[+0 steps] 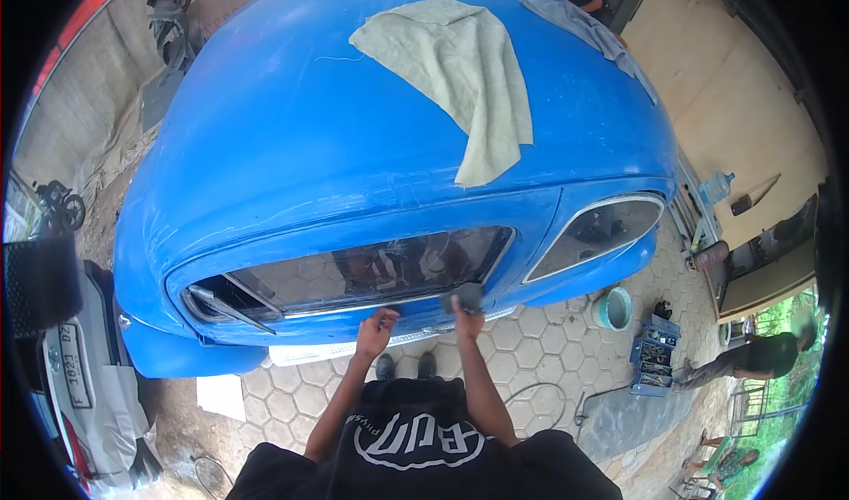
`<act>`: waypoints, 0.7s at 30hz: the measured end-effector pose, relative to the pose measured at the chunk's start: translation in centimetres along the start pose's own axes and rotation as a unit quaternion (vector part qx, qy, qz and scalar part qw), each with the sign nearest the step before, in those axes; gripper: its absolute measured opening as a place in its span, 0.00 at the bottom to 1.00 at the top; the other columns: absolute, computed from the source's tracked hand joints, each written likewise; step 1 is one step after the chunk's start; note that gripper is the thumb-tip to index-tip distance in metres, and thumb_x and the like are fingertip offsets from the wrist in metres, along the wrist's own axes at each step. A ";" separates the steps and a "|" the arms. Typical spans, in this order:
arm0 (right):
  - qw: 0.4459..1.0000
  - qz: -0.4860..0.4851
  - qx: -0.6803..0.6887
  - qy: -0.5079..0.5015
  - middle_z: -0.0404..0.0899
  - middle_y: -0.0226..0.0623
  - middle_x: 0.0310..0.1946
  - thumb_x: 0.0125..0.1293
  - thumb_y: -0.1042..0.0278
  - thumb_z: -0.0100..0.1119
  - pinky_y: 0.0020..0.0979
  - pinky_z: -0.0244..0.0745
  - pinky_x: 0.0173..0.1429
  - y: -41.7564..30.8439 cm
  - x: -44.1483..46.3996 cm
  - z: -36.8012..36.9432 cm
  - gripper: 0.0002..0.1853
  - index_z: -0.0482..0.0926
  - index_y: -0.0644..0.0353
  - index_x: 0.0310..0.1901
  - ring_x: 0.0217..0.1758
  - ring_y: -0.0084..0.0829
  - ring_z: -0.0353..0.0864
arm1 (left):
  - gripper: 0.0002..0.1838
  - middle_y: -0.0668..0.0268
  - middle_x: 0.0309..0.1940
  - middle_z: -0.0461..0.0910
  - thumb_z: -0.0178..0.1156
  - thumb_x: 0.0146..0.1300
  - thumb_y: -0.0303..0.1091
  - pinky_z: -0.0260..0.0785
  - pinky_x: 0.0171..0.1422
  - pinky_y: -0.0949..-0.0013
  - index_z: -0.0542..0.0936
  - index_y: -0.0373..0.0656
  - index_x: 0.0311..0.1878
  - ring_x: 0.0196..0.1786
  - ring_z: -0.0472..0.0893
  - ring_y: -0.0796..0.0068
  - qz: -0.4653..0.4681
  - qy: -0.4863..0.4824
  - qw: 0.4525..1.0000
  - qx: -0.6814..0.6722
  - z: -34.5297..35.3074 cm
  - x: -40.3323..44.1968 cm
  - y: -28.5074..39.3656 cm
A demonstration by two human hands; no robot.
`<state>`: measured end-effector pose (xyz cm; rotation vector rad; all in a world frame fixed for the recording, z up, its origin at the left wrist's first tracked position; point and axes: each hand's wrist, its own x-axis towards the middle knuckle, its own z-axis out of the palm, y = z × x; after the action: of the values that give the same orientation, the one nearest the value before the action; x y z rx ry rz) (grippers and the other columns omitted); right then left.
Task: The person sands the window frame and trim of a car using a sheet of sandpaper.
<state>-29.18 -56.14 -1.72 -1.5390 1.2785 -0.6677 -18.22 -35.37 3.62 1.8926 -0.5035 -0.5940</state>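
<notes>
A blue rounded car (274, 137) fills the middle of the view, with its side window (371, 266) closest to me. My right hand (469, 323) grips a dark grey flat pad (463, 298), perhaps sandpaper, thumb on top, at the lower right edge of that window. My left hand (378, 328) is beside the door just below the window, its fingers curled together. Whatever may be in those fingers is too small to tell. On the roof lies a crumpled pale green cloth (451, 67), and a grey cloth (588, 31) hangs farther right.
A teal bucket (612, 309) stands on the paving to the right, near an open blue toolbox (654, 358). Behind the toolbox a person (761, 358) bends over. Another vehicle (88, 385) is at the left. White paper (221, 397) lies by the car's front.
</notes>
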 end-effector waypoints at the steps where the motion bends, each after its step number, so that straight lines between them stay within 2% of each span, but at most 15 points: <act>1: 0.998 -0.027 0.017 -0.050 0.86 0.48 0.41 0.51 0.40 0.74 0.44 0.78 0.50 0.3 -1.3 1.1 0.34 0.83 0.64 0.48 0.46 0.48 0.86 | 0.10 0.58 0.36 0.86 0.57 0.65 0.30 0.76 0.47 0.65 0.83 0.44 0.47 0.42 0.86 0.63 -0.003 0.001 1.000 0.007 -0.1 -0.1 0.1; 2: 0.993 -0.052 0.035 -0.100 0.87 0.47 0.40 0.51 0.40 0.73 0.43 0.78 0.50 0.4 -2.2 1.9 0.34 0.83 0.64 0.48 0.45 0.48 0.86 | 0.10 0.58 0.36 0.86 0.57 0.65 0.30 0.76 0.46 0.64 0.83 0.45 0.47 0.42 0.86 0.63 -0.006 0.001 1.000 0.015 -0.2 -0.2 0.0; 5: 0.984 0.013 -0.140 -0.109 0.87 0.46 0.41 0.50 0.40 0.74 0.42 0.78 0.50 -0.9 -3.4 1.9 0.33 0.84 0.63 0.47 0.46 0.46 0.86 | 0.10 0.58 0.36 0.86 0.57 0.65 0.31 0.76 0.45 0.64 0.83 0.45 0.47 0.40 0.86 0.62 -0.017 0.002 1.000 0.023 -0.1 -0.3 -0.4; 8: 0.999 0.023 -0.012 -0.040 0.87 0.42 0.43 0.51 0.44 0.75 0.38 0.75 0.56 -1.2 -0.8 -0.1 0.32 0.84 0.64 0.48 0.48 0.39 0.86 | 0.10 0.57 0.36 0.86 0.57 0.66 0.32 0.76 0.44 0.64 0.83 0.45 0.47 0.39 0.86 0.61 -0.014 0.011 0.999 0.031 -0.5 -0.4 -1.1; 11: 0.997 0.059 -0.043 -0.001 0.86 0.42 0.45 0.49 0.42 0.75 0.38 0.75 0.57 -2.2 0.3 -2.0 0.34 0.84 0.64 0.47 0.51 0.39 0.85 | 0.10 0.57 0.36 0.86 0.57 0.64 0.30 0.75 0.46 0.64 0.83 0.45 0.47 0.41 0.86 0.62 -0.024 0.024 0.999 0.011 -1.1 -0.6 -2.0; 14: 0.997 -0.020 -0.024 -0.066 0.85 0.43 0.47 0.47 0.41 0.76 0.38 0.75 0.57 -2.1 -2.0 -0.1 0.35 0.83 0.63 0.49 0.53 0.40 0.84 | 0.11 0.58 0.36 0.86 0.57 0.63 0.28 0.75 0.48 0.64 0.83 0.45 0.47 0.42 0.86 0.64 -0.025 0.039 0.999 -0.004 -1.1 -0.5 -3.0; 15: 0.986 0.034 -0.108 -0.122 0.84 0.41 0.50 0.46 0.42 0.77 0.38 0.73 0.60 -2.1 -2.2 0.5 0.37 0.82 0.60 0.53 0.55 0.38 0.82 | 0.11 0.58 0.37 0.86 0.57 0.63 0.28 0.75 0.48 0.64 0.83 0.45 0.47 0.43 0.86 0.64 -0.028 0.040 0.999 -0.011 -1.1 -0.5 -3.2; 18: 0.994 -0.031 -0.088 -0.051 0.85 0.39 0.46 0.47 0.45 0.78 0.37 0.80 0.47 -2.4 -2.4 0.3 0.34 0.81 0.58 0.52 0.46 0.37 0.86 | 0.11 0.58 0.37 0.86 0.57 0.65 0.29 0.75 0.48 0.64 0.83 0.45 0.48 0.43 0.86 0.63 -0.041 0.039 0.998 0.000 -2.0 -0.6 -2.3; 19: 0.990 0.124 0.028 -0.068 0.84 0.41 0.37 0.45 0.44 0.80 0.34 0.82 0.36 -2.9 -1.7 -0.4 0.40 0.74 0.60 0.55 0.32 0.34 0.86 | 0.11 0.58 0.38 0.86 0.57 0.65 0.29 0.75 0.48 0.64 0.83 0.45 0.48 0.43 0.86 0.63 -0.040 0.041 0.998 0.002 -2.3 -0.7 -1.7; 21: 0.985 0.144 0.082 0.052 0.80 0.40 0.31 0.49 0.56 0.80 0.28 0.80 0.26 -3.8 -0.3 -1.8 0.36 0.66 0.61 0.51 0.25 0.30 0.84 | 0.10 0.58 0.37 0.86 0.56 0.66 0.29 0.75 0.48 0.64 0.83 0.45 0.48 0.43 0.86 0.64 -0.017 0.059 0.998 0.010 -2.5 -0.3 -1.5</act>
<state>-29.27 -56.62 2.48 -1.1698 1.4514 -0.6537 -16.84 -32.79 3.09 1.9464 -0.4033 -0.4966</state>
